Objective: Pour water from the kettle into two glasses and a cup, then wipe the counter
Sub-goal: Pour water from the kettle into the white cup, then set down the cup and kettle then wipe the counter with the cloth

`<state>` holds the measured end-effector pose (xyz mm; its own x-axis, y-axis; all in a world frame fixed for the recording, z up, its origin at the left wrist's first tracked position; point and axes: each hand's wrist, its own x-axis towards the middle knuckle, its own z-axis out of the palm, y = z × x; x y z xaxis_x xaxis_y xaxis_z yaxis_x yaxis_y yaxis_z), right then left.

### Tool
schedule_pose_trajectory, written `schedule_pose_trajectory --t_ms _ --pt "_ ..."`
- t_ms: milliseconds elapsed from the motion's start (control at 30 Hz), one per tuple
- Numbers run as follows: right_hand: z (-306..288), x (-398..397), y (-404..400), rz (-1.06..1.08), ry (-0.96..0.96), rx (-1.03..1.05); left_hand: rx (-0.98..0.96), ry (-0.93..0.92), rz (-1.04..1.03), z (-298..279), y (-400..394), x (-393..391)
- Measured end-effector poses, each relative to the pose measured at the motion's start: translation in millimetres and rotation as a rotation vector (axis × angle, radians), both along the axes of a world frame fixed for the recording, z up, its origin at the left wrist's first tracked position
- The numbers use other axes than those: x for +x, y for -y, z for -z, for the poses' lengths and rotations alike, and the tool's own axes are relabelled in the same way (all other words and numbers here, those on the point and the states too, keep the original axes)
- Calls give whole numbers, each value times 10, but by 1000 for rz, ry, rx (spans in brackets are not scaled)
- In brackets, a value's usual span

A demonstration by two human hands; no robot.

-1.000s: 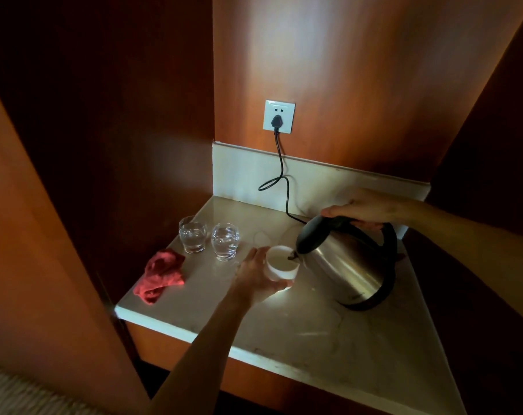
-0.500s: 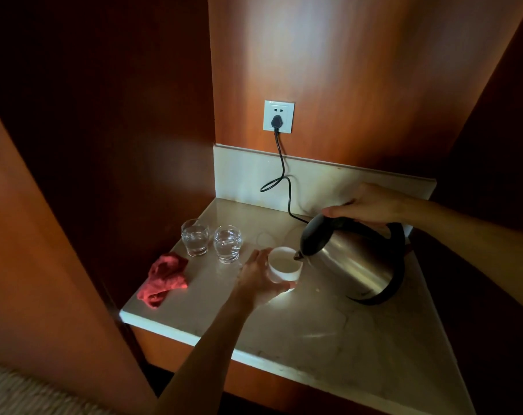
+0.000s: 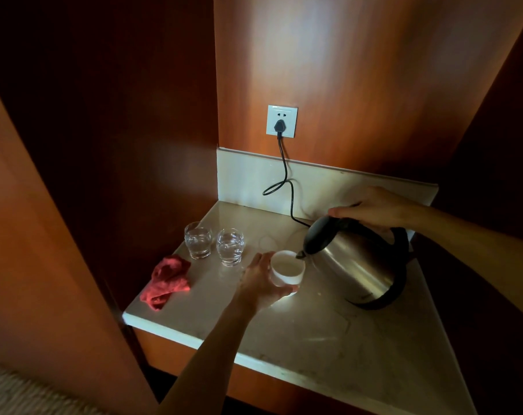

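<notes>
While your right hand [image 3: 377,206] curls round the black handle of the stainless steel kettle [image 3: 359,265], the kettle tips to your left, its spout right over the rim of the small white round cup [image 3: 287,269]. Your left hand [image 3: 261,283] wraps the cup from its left side, thumb at the front and fingers behind, and holds it just above the pale marble counter [image 3: 314,333], where a bright patch of light lies beneath it. Pale liquid shows inside the cup; you cannot tell whether a stream is leaving the spout.

To the left of the cup stand two short clear glasses, the left glass [image 3: 198,239] and the right glass [image 3: 230,246], upright and just beside each other, both with water in them. Nearer the counter's left edge lies a crumpled red cloth [image 3: 166,283], apart from the glasses and untouched by either hand.

Behind the kettle, a black power cord [image 3: 285,181] runs from the counter up the pale backsplash, loops once, and ends at a black plug seated in the white wall socket [image 3: 281,120] on the reddish wooden panel. Dark wood panels close in the niche on both sides, and a strip of light carpet [image 3: 20,393] shows at the lower left.
</notes>
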<state>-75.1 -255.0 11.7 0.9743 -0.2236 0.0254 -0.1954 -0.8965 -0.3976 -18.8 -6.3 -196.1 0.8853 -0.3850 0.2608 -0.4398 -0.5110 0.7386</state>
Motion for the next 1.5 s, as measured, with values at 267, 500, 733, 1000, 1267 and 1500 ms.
schedule_pose_trajectory --t_ms 267,500,733,1000,1267,1500 --pt "254 -117 375 304 362 554 3 3 -11 -11 0 -16" --pt "851 -197 542 502 553 634 -23 19 12 50 2 13" --pt "1020 -6 473 553 598 694 -34 23 19 8 23 10" --pt "1055 43 595 505 595 730 -13 17 4 8 15 4" --pt "1183 -68 598 533 581 771 -25 19 9 -17 21 -23" --pt "1026 -65 501 451 553 643 -31 11 6 -22 24 -29"
